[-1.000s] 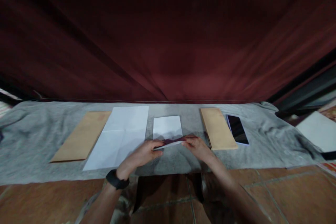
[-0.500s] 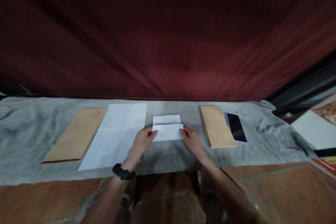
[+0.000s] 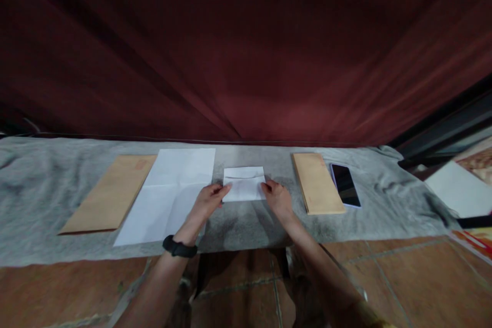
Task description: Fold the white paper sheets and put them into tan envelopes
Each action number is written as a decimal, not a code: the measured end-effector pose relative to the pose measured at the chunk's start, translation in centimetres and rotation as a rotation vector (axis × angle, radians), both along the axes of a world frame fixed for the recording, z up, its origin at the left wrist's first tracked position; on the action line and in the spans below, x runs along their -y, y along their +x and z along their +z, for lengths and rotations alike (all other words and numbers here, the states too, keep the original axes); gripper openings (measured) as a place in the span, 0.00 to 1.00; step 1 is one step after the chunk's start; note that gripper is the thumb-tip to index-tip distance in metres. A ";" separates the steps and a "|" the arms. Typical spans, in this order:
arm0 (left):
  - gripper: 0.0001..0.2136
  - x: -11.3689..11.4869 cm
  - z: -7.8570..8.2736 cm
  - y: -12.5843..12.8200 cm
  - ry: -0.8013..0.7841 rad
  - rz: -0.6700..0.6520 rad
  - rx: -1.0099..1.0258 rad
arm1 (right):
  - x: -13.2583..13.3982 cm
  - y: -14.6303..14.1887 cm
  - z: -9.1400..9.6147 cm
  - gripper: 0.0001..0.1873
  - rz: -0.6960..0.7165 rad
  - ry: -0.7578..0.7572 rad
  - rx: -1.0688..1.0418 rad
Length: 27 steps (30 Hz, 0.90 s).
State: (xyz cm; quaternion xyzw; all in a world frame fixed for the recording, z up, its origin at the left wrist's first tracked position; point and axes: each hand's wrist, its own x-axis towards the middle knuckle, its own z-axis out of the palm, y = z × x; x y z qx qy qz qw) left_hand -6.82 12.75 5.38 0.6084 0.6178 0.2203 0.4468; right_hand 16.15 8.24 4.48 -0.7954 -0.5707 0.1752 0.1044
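A folded sheet of white paper (image 3: 246, 189) lies in front of me on the grey cloth, its upper layer leaving a strip of the back layer showing along the far side. My left hand (image 3: 209, 199) pinches its left edge between thumb and fingers. At the right edge, my right hand (image 3: 277, 196) grips it the same way. Left of my hands, a larger unfolded white sheet (image 3: 180, 174) with crease lines lies flat, partly covered by my left hand and wrist.
A brown envelope (image 3: 111, 192) lies at the left beside the large sheet. To the right is a stack of brown envelopes (image 3: 319, 184), with a phone (image 3: 346, 184) against it. Grey cloth (image 3: 395, 200) covers the surface; a dark red curtain (image 3: 246, 61) hangs behind.
The paper's upper layer has come down flatter against the back layer, and its near edge sits slightly farther from me. Both hands keep hold of the sides.
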 end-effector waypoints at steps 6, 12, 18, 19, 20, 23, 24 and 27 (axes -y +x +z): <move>0.14 0.0 0.3 0.4 -0.042 0.007 -0.125 | -0.5 -0.3 0.2 0.18 -0.041 -0.039 -0.005; 0.12 -0.4 0.7 1.1 -0.080 -0.003 -0.284 | -0.9 0.1 -0.3 0.16 -0.056 0.019 -0.092; 0.09 -0.6 0.7 1.4 -0.076 0.000 -0.351 | -0.9 2.0 -0.7 0.19 0.030 0.024 -0.408; 0.09 -0.6 0.8 1.4 -0.080 -0.003 -0.375 | -0.9 2.3 -0.7 0.20 0.041 0.001 -0.460; 0.10 -0.6 0.9 1.5 -0.079 -0.008 -0.400 | -0.9 2.4 -0.7 0.20 0.044 -0.019 -0.482; 0.10 -0.4 1.4 1.9 -0.048 -0.011 -0.469 | -0.9 2.2 -0.7 0.18 0.027 -0.020 -0.352; 0.10 -0.4 1.5 2.1 -0.038 -0.002 -0.486 | -1.0 2.0 -0.7 0.17 0.016 -0.005 -0.268; 0.11 -0.3 1.5 2.3 -0.029 0.025 -0.492 | -1.0 1.0 -0.5 0.15 -0.018 0.025 -0.059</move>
